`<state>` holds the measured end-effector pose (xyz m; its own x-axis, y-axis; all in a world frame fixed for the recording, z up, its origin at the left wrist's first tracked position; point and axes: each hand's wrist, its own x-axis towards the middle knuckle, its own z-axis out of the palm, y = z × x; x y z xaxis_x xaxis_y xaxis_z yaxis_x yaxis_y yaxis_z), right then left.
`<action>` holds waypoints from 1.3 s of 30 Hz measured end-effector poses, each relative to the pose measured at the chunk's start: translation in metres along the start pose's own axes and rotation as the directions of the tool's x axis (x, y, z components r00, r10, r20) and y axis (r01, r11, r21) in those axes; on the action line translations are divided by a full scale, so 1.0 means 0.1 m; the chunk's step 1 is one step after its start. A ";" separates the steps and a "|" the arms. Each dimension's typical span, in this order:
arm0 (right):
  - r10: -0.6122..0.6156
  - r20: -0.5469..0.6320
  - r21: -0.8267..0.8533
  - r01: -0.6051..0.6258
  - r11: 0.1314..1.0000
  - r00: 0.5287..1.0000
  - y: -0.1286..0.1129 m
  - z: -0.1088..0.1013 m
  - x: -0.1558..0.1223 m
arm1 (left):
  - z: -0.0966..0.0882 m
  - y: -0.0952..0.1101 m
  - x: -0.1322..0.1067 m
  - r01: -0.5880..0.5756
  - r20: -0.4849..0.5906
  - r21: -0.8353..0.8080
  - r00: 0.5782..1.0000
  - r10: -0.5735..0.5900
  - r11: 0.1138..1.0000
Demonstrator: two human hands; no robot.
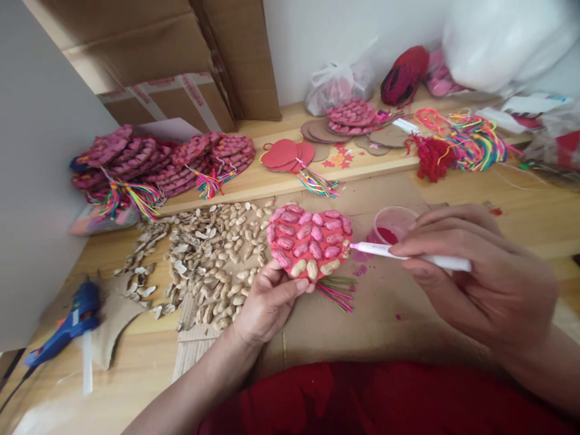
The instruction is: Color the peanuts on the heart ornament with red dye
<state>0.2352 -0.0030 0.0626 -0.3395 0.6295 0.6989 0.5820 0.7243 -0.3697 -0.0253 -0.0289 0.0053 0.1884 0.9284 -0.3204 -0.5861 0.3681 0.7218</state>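
My left hand (267, 302) pinches the lower edge of a red heart-shaped piece (309, 240) covered with peanut shells. Most shells on it are pink; a few along the bottom are bare tan. A bunch of coloured threads (338, 291) hangs from the heart's tip. My right hand (475, 275) grips a white brush (399, 255) like a pen, and its tip touches the heart's right edge. Just behind the brush stands a small cup of pink paint (392, 225).
Loose peanut shells (203, 260) are spread to the left. A blue glue gun (67, 323) lies at the near left beside cardboard cut-outs. Stacks of finished pink hearts (158, 160) with tassels, red hearts (285, 154), coloured threads (471, 145) and plastic bags fill the back.
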 end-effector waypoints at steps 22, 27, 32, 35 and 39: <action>0.018 0.021 0.057 -0.019 0.998 1.000 0.00 0.01 0.01 | -0.01 -0.01 0.02 -0.012 -0.002 0.008 1.000 0.012 1.000; 0.017 0.031 0.067 -0.019 0.998 0.999 0.01 0.00 0.01 | -0.01 -0.02 0.01 -0.031 0.007 0.028 0.999 0.031 0.999; 0.006 0.043 0.066 -0.008 0.998 0.999 0.01 0.01 0.02 | -0.01 -0.04 -0.02 -0.067 -0.003 0.077 0.998 0.067 0.995; 0.016 0.015 0.031 -0.016 0.999 1.000 0.02 0.00 0.01 | -0.02 -0.06 -0.03 -0.076 -0.010 0.096 0.997 0.078 0.992; 0.019 0.069 0.067 -0.023 0.997 0.997 0.01 -0.01 0.01 | -0.03 -0.07 -0.03 -0.093 0.010 0.097 0.996 0.093 0.991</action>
<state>0.2359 -0.0022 0.0634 -0.3787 0.6610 0.6478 0.5392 0.7265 -0.4260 -0.0242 -0.0339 -0.0004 0.1411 0.9589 -0.2462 -0.5219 0.2834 0.8046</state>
